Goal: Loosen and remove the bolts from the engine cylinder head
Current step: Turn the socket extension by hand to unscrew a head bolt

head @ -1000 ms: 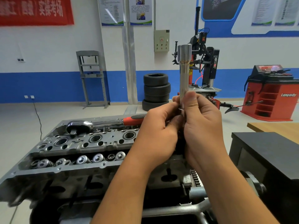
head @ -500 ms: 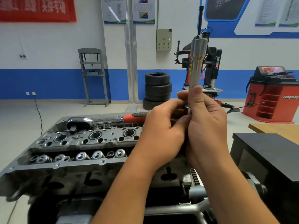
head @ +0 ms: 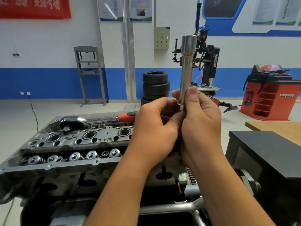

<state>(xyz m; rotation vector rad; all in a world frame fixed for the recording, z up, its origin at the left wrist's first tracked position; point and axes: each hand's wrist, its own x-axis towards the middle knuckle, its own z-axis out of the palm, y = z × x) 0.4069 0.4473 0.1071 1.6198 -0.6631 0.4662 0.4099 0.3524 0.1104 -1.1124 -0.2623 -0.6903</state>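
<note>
The right hand [head: 201,121] held the long socket [head: 186,70] upright above the cylinder head [head: 68,144], its thumb pressed flat against the lower part of the shaft and the other fingers wrapped round behind it. The socket's wide end rose well clear above the fingertips, while its lower, narrower mouth sat just beside the thumb. That upright hold probably served to bring the mouth within reach of the other hand, so that whatever sat in it could be worked free; a bolt may have been lodged there, but the fingers hid it.

The left hand [head: 156,126] was curled tight against the right, knuckles toward the camera, its fingertips tucked in at the socket's base. They seemed to pinch something there, though what could not be told.

Both forearms came up from below and met at the wrists, hands raised in front of the chest.

The ratchet wrench [head: 97,119] lay unattended on the far edge of the head, its red grip ending just behind the left knuckles, set aside presumably while both hands were busy
</note>
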